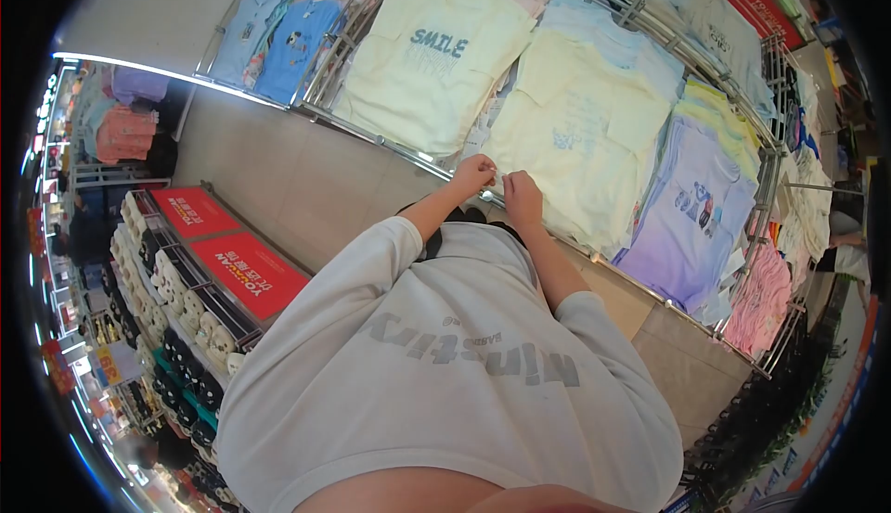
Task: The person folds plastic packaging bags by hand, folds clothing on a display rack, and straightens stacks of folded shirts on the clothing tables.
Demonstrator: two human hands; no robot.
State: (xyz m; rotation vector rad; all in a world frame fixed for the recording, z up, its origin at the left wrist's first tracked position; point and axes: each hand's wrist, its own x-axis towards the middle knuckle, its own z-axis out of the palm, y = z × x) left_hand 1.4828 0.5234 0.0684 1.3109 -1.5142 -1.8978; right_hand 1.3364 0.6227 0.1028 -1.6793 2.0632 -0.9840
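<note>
My left hand [474, 173] is held out in front of me at the edge of the display rack, its fingers pinched together. My right hand [523, 199] is close beside it, also closed in a pinch. A small whitish bit [498, 179] shows between the fingertips, too small to name. Just beyond my hands lie two stacks of pale yellow T-shirts: one shirt [436, 58] is printed "SMILE", the other shirt [580, 128] has a faint blue print. A metal rail [422, 162] runs along the rack's near edge, right by my hands.
Right of the yellow stacks are a lilac T-shirt [691, 199] and pink garments [759, 300]. Blue T-shirts [299, 44] lie at the upper left. On my left stands a shelf of shoes with red signs [243, 272]. Tiled floor [278, 156] runs between shelf and rack.
</note>
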